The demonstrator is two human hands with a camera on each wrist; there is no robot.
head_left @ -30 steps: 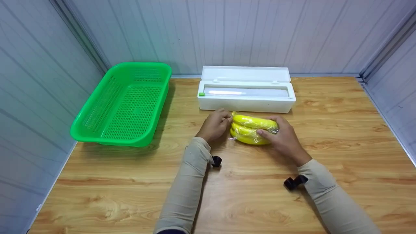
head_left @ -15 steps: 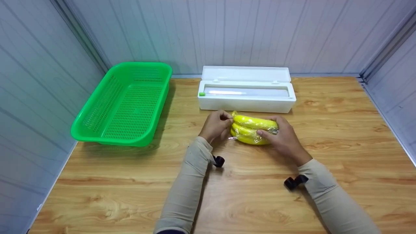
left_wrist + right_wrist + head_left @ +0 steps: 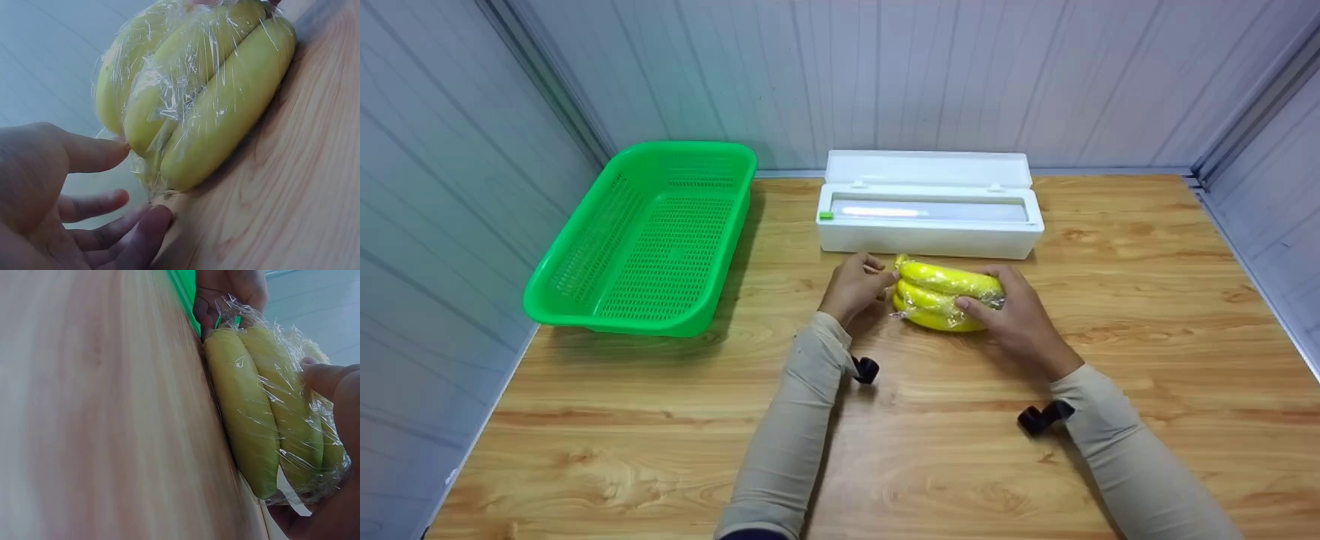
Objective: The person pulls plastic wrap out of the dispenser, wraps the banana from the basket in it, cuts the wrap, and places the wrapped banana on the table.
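A bunch of bananas (image 3: pixel 941 289) wrapped in clear cling film (image 3: pixel 174 95) lies on the wooden table. My right hand (image 3: pixel 1024 319) grips the bunch at its right end, with the thumb (image 3: pixel 326 378) across the film and the fingers partly hidden behind. At the opposite end is my left hand (image 3: pixel 855 287). In the left wrist view its thumb (image 3: pixel 98 153) touches a banana's tip through the film, or nearly so. The other fingers (image 3: pixel 93 207) are spread apart below, beside a loose crumpled edge of film, and hold nothing that shows.
Behind the bananas stands a white cling film dispenser (image 3: pixel 930 240), its lid raised and a green slider (image 3: pixel 826 215) at the left of its slot. To the left is a green perforated basket (image 3: pixel 705 319). Panelled walls (image 3: pixel 922 82) border the table (image 3: pixel 660 435).
My left hand has shifted slightly right, and its fingers have loosened and parted at the film's end. The right hand keeps its grip, and the bananas stay almost still.
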